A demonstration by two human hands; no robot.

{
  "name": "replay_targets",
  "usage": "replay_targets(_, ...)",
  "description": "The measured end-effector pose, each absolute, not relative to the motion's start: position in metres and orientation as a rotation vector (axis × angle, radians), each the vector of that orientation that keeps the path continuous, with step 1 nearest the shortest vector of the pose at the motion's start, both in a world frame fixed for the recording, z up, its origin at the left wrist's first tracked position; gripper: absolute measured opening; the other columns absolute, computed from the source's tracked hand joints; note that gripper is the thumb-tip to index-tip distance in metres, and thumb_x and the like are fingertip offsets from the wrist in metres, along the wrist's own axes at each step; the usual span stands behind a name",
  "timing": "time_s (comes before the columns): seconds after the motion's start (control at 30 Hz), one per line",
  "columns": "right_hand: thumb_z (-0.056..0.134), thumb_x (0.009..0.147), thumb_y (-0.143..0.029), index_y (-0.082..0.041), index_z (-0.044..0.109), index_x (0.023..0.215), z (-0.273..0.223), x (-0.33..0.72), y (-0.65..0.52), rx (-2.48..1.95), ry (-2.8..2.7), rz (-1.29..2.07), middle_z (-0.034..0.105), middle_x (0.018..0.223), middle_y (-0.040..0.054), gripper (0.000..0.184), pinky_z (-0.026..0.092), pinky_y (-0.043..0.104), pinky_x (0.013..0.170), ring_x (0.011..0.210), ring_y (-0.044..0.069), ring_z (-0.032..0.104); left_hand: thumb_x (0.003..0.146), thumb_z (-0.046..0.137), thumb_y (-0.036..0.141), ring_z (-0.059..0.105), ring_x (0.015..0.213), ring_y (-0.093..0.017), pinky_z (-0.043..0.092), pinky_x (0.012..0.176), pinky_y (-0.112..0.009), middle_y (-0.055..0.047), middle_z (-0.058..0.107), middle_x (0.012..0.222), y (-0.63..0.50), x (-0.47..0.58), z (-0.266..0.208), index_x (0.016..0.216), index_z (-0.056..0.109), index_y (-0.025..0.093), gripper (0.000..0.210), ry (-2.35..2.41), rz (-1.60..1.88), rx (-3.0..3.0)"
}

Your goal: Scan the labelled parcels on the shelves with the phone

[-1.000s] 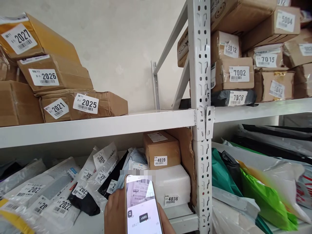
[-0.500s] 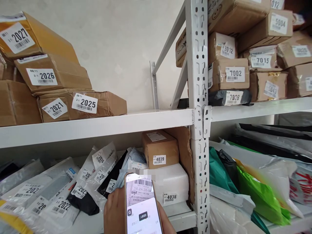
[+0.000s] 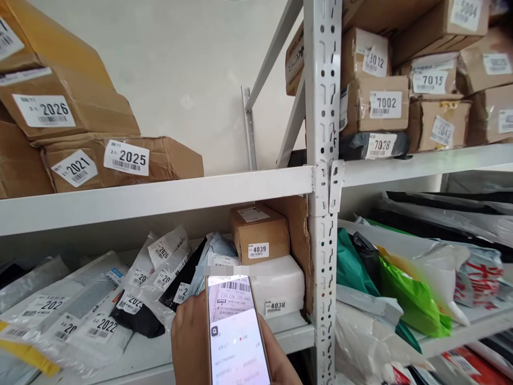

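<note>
Phone [image 3: 240, 353] is down at the bottom, a bit left of the rack's post [image 3: 323, 133], held up in front of the lower shelf [image 3: 296, 338] with its screen lit. Right hand [image 3: 279, 355] is wrapped along the phone's right edge, gripping it. Left hand [image 3: 187, 339] is tight up by the left edge with the fingers bent, but the phone covers the rest, so I honestly can't tell if it's grasping the phone too or something behind it. Screen's got a label with a barcode and "230-23K-Z05-040" up top, plus a white panel under that. Just past the phone there's a pale blue bag [image 3: 219, 246], partly hidden, and right of that a brown box [image 3: 276, 235] tagged 4039 sitting on a white pack [image 3: 286, 286] tagged 4038. A black bag [image 3: 138, 319] lies left of the hands with a bunch of clear plastic ones. Upper shelf [image 3: 160, 195] has the 2025 box [image 3: 172, 155] with the 2026 box [image 3: 92, 101] stacked on it. Other side of the post, a lime bag [image 3: 409, 299] sits next to a teal one [image 3: 355, 262].
</note>
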State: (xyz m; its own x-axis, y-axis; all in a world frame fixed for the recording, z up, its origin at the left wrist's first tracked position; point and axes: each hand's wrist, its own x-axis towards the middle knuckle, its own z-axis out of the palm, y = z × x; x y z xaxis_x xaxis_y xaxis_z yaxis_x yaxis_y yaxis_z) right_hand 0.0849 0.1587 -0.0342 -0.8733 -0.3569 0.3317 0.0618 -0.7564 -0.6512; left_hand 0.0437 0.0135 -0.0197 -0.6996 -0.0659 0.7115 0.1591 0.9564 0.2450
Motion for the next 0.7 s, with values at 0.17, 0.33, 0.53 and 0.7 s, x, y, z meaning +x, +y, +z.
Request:
replay_targets(0.17, 0.076, 0.052, -0.027, -0.027, 0.034, 0.137, -0.018, 0.102, 0.168, -0.651, 0.918, -2.610, 0.058, 0.132, 0.0051, 0.095, 0.036, 0.046, 0.103, 0.127, 0.034, 0.045, 0.077, 0.053, 0.022, 0.050, 0.076, -0.025, 0.042, 0.066, -0.037, -0.006, 0.054, 0.076, 0.021, 0.046, -0.018, 0.096, 0.058, 0.016, 0.021, -2.189, -0.194, -0.080)
replay_targets(0.33, 0.077, 0.053, -0.021, -0.027, 0.024, 0.141, -0.017, 0.107, 0.165, -0.559, 0.732, -2.640, 0.064, 0.124, 0.0089, 0.103, 0.046, 0.051, 0.090, 0.112, 0.035, 0.059, 0.083, 0.051, 0.025, 0.050, 0.080, -0.025, 0.041, 0.070, -0.037, -0.006, 0.056, 0.080, 0.018, 0.043, -0.024, 0.102, 0.054, 0.017, 0.022, -2.128, -0.184, -0.163)
replay_targets(0.53, 0.078, 0.064, -0.038, -0.017, 0.048, 0.128, -0.030, 0.102, 0.164, -0.188, 0.860, -2.716, 0.071, 0.109, 0.0105, 0.074, 0.049, 0.046, 0.089, 0.104, 0.032, 0.064, 0.085, 0.049, 0.035, 0.050, 0.081, -0.024, 0.042, 0.069, -0.035, -0.005, 0.059, 0.083, 0.020, 0.043, -0.021, 0.103, 0.052, 0.020, 0.024, -2.083, -0.237, -0.177)
replay_targets(0.7, 0.076, 0.066, -0.043, -0.012, 0.061, 0.112, -0.037, 0.100, 0.163, -0.061, 0.879, -2.710, 0.075, 0.090, 0.0117, 0.057, 0.053, 0.047, 0.080, 0.094, 0.034, 0.068, 0.084, 0.051, 0.036, 0.051, 0.083, -0.025, 0.041, 0.070, -0.036, -0.006, 0.060, 0.086, 0.022, 0.043, -0.020, 0.102, 0.053, 0.019, 0.025, -2.065, -0.208, -0.158)
